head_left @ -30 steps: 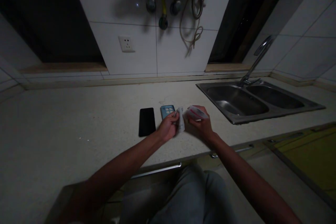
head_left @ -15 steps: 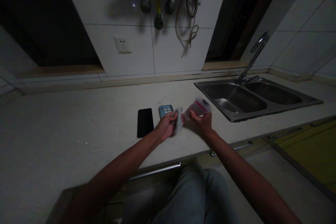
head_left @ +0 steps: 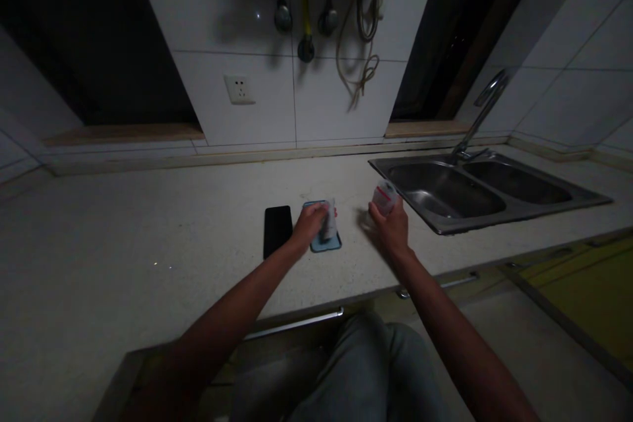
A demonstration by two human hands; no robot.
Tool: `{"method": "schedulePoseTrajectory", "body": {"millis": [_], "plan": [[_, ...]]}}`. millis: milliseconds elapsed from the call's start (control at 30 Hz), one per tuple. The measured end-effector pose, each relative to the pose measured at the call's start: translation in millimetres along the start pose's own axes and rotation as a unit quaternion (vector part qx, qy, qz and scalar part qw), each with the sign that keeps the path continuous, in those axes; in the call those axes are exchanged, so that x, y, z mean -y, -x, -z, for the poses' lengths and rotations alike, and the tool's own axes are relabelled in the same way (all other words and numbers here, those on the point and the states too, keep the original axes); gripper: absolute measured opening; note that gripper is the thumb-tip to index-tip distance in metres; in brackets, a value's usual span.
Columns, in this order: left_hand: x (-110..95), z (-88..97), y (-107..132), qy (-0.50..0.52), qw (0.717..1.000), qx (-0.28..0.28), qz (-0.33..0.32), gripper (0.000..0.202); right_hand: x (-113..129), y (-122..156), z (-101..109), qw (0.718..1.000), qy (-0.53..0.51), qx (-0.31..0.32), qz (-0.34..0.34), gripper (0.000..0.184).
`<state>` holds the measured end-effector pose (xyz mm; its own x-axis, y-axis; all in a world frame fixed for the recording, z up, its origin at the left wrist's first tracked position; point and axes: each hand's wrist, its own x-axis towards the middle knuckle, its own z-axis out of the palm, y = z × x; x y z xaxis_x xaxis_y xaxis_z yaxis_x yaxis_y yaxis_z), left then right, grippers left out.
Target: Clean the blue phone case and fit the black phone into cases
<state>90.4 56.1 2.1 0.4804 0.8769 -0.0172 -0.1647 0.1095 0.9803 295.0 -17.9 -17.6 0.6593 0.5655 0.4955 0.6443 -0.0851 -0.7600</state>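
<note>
My left hand [head_left: 310,224] is closed on a small whitish packet [head_left: 329,221], held just over a blue phone case [head_left: 326,242]. The packet's contents are too blurred to make out. Beside that hand, on its left, a black phone [head_left: 277,229] lies flat on the counter, partly behind my wrist. My right hand [head_left: 393,224] grips a clear plastic bag [head_left: 384,196] with a red strip, near the sink's left corner. The fingers on the far side of the bag are hidden.
A steel double sink [head_left: 438,223] with a tall tap [head_left: 482,115] is set into the pale counter [head_left: 148,224] at the right. Hoses, valves and a tied cord [head_left: 366,72] hang on the tiled wall. A metal handle [head_left: 297,324] runs below the counter's front edge.
My hands have moved apart: the right one went right with the plastic bag, the left one slightly left with the packet. More of the blue case's lower end now shows.
</note>
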Motion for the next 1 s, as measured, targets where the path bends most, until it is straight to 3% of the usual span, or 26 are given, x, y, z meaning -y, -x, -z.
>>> {"method": "schedulePoseTrajectory", "body": {"millis": [100, 167, 233, 300, 333, 433, 500, 567, 633, 733, 800, 900, 1000], "plan": [[-6, 5.7, 0, -0.156, 0.984, -0.021, -0.09, 0.022, 1, 2, 1, 0.998, -0.061, -0.001, 0.012, 0.06], [-11, 7.9, 0, -0.217, 0.963, -0.038, -0.158, 0.017, 3, 5, 5, 0.992, -0.09, -0.07, 0.056, 0.06], [-15, 9.9, 0, -0.256, 0.944, -0.052, -0.203, 0.015, 6, 10, 9, 0.971, -0.111, -0.17, 0.126, 0.048], [-19, 12.2, 0, -0.285, 0.933, -0.052, -0.212, 0.023, 11, 18, 11, 0.95, -0.13, -0.196, 0.207, 0.032], [-21, 13.5, 0, -0.294, 0.932, -0.044, -0.209, 0.027, 15, 23, 9, 0.947, -0.138, -0.154, 0.244, 0.026], [-24, 16.4, 1, -0.286, 0.938, -0.004, -0.195, 0.032, 28, 32, -4, 0.934, -0.167, 0.131, 0.286, 0.029], [-24, 17.0, 1, -0.265, 0.946, 0.019, -0.184, 0.033, 38, 31, -19, 0.92, -0.209, 0.245, 0.223, 0.044], [-23, 17.1, 0, -0.247, 0.953, 0.032, -0.175, 0.032, 48, 24, -35, 0.906, -0.269, 0.305, 0.119, 0.05], [-22, 17.7, -1, -0.242, 0.954, 0.033, -0.172, 0.03, 56, 15, -50, 0.858, -0.344, 0.381, 0.019, 0.044], [-25, 20.7, -2, -0.285, 0.94, 0.0, -0.187, 0.027, 62, 5, -64, 0.784, -0.409, 0.463, -0.059, 0.04], [-29, 23.6, -1, -0.337, 0.919, -0.035, -0.204, 0.025, 62, 4, -67, 0.78, -0.424, 0.452, -0.086, 0.037], [-34, 28.1, 2, -0.388, 0.892, -0.096, -0.213, 0.019, 59, 5, -65, 0.797, -0.435, 0.4, -0.127, 0.035], [-30, 32.0, 4, -0.4, 0.889, -0.133, -0.18, 0.015, 54, 3, -62, 0.815, -0.449, 0.335, -0.147, 0.035]]}}
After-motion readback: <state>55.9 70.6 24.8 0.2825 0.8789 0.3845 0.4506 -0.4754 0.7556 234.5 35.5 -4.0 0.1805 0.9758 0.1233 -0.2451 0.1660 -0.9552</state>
